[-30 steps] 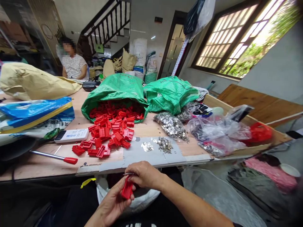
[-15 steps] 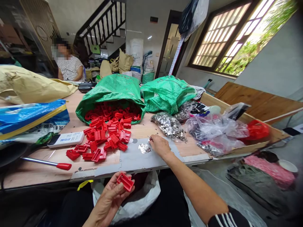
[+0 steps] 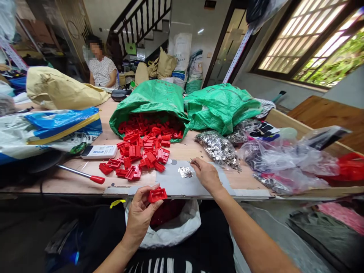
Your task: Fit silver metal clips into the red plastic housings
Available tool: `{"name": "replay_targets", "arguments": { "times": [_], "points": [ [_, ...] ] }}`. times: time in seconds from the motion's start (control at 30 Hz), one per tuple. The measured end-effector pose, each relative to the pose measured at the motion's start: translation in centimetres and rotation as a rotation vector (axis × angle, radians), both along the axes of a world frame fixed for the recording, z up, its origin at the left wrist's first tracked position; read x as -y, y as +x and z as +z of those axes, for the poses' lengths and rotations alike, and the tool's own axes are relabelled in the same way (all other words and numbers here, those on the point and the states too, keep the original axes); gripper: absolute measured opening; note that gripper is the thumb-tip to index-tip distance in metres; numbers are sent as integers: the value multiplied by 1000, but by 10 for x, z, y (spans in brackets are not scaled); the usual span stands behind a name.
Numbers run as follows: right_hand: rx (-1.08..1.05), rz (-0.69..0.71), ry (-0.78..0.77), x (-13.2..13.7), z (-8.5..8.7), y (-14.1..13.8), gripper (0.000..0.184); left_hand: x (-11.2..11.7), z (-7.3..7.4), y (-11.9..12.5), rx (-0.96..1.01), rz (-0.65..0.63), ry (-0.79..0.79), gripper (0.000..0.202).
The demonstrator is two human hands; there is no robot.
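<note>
My left hand (image 3: 141,212) holds a red plastic casing (image 3: 157,194) between thumb and fingers, just off the table's front edge. The casing is a small open box with its hollow side partly visible. Over the grey mat (image 3: 170,185), my right hand (image 3: 207,175) is closed in a pinch on a small thin metal piece (image 3: 192,160); its exact shape is too small to make out. Just left of those fingertips lies a small pile of shiny metal pieces (image 3: 185,172). Loose red casings (image 3: 135,151) spill from a green woven sack (image 3: 153,94) toward the mat.
A clear bag of metal pieces (image 3: 217,148) lies beyond my right hand, beside plastic bags (image 3: 284,159) in a wooden tray. At left are a white box (image 3: 99,151) and a red-tipped lever (image 3: 96,179). A white sack (image 3: 182,233) stands open below. Another person (image 3: 102,70) sits behind.
The camera view has turned, shifting the scene rightward. My left hand has raised the red casing toward the table edge and tilted it. My right hand stays pinched by the metal pile.
</note>
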State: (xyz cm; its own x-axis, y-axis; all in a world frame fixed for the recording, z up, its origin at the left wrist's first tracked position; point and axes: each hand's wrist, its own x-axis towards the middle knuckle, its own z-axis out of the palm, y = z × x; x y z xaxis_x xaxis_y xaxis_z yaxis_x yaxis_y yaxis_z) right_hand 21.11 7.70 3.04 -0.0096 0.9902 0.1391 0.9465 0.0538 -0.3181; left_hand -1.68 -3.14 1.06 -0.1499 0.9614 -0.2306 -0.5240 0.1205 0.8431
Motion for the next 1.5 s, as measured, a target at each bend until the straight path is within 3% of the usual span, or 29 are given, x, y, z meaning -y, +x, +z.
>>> {"name": "replay_targets", "arguments": {
  "times": [0.13, 0.23, 0.4, 0.63, 0.9, 1.07, 1.3, 1.5],
  "points": [
    [-421, 181, -5, 32, -8, -12, 14, 3, -7, 0, -159, 19, 110, 39],
    [-557, 256, -38, 55, -12, -26, 13, 4, -20, -4, -374, -13, 235, 37],
    [-649, 308, -58, 81, -1, -47, 10, 3, -30, -9, -776, -32, 341, 35],
    [-552, 496, 64, 86, 4, -66, 7, 5, -21, -7, -1033, 19, 504, 33],
    [-497, 563, 77, 85, 0, -68, 11, 10, -21, -5, -1072, 35, 594, 31],
    [-649, 628, -75, 84, 8, -61, 14, 11, -22, -4, -1029, 51, 595, 32],
    [-856, 405, -221, 80, -3, -50, 16, 10, -21, -4, -1015, 77, 597, 32],
    [-929, 385, -290, 78, -9, -58, 18, 10, -22, -3, -1052, 56, 627, 31]
  ]
}}
